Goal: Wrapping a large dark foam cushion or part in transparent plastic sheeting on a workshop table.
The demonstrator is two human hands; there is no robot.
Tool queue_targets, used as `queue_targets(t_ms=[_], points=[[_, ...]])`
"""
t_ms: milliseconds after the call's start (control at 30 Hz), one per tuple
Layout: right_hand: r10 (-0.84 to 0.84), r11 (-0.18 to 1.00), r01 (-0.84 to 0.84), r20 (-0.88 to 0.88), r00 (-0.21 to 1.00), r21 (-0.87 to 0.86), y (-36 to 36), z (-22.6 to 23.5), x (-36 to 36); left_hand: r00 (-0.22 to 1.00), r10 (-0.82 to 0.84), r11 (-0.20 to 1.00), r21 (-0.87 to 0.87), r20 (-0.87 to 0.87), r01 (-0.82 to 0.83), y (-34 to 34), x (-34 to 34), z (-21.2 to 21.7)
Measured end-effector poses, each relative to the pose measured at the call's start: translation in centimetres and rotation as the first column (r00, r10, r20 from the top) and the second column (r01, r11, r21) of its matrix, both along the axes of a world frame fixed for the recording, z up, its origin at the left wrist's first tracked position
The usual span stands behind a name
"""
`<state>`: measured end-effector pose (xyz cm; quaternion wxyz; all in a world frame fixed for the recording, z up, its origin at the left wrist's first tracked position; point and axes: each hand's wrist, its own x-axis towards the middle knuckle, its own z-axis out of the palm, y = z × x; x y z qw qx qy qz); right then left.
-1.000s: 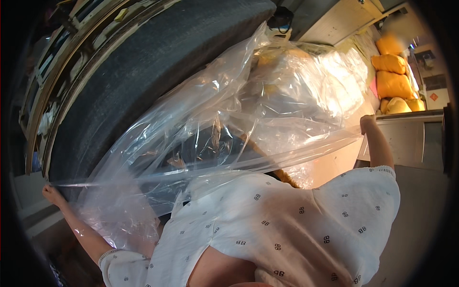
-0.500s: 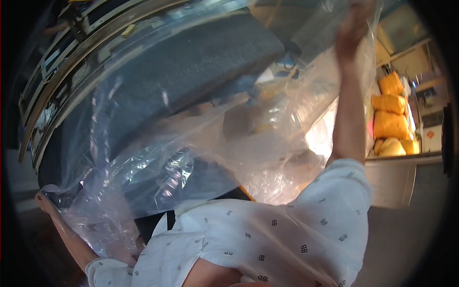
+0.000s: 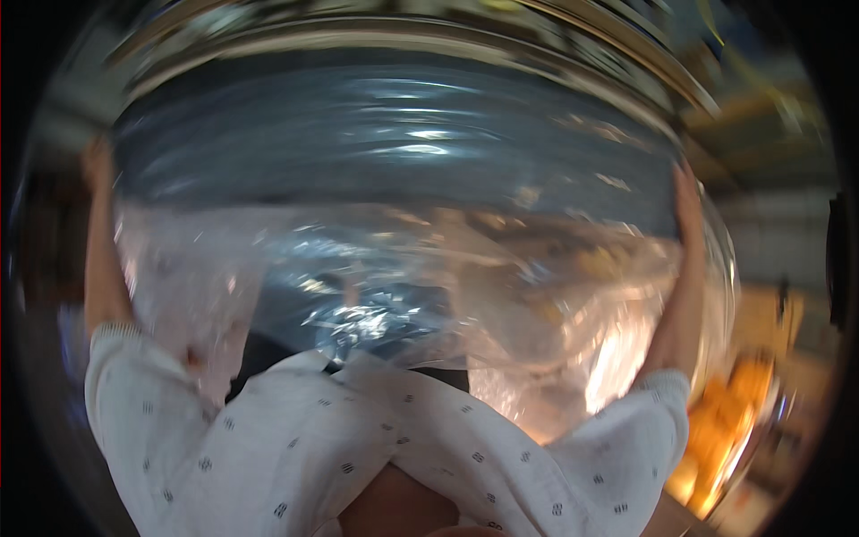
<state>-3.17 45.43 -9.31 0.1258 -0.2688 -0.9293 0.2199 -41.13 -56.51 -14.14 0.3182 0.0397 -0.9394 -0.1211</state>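
Note:
A large clear plastic sheet [image 3: 367, 309] stretches wide in front of me, wrinkled and shiny. Through and behind it shows a long dark grey padded block [image 3: 242, 166], lying across the view. At the block's left end is my left hand [image 3: 97, 163], blurred but compact, closed on the sheet's edge as far as I can see. My right hand [image 3: 686, 204] reaches up along the block's right end, against the plastic; its fingers are smeared by motion. Some of the film bulges out beyond the right forearm.
Pale curved rails [image 3: 385, 38] run behind the block. Orange bundles [image 3: 720, 430] are stacked at the lower right, beside a tan panel [image 3: 761, 318]. Motion blurs most of the background.
My view has swung round, so the block now lies level across it. My left hand has come up to the block's left end; my right hand has dropped from high up to its right end.

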Motion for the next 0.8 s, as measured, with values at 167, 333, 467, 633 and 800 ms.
queue_targets(t_ms=[167, 333, 467, 633, 800], points=[[-0.57, 0.762, 0.253, 0.43, 0.7, 0.596, -0.4, 1.4, -4.0, 0.953, 0.138, 0.886, 0.465, -0.271, 0.004, 11.0, 2.1, 1.2], [0.485, 0.781, -0.302, -0.227, 0.845, 0.546, -14.7, 9.0, -10.0, 0.984, -0.154, 0.764, 0.62, -0.092, 0.177, 11.0, -0.1, 1.8], [0.659, 0.631, -0.751, -0.376, 0.652, -0.197, -36.1, 7.5, -7.1, 0.973, -0.169, 0.687, 0.689, -0.157, 0.231, 15.3, 2.3, 3.9], [0.787, 0.053, -0.55, -0.304, 0.537, -0.833, -55.6, 2.7, -4.2, 0.967, 0.188, 0.677, 0.736, -0.173, 0.0, 11.6, -0.7, 3.1], [0.843, 0.343, -0.922, -0.374, 0.386, -0.177, -62.2, -8.9, -9.0, 0.869, 0.313, 0.763, 0.647, -0.383, 0.011, 13.1, -2.9, 2.2]])
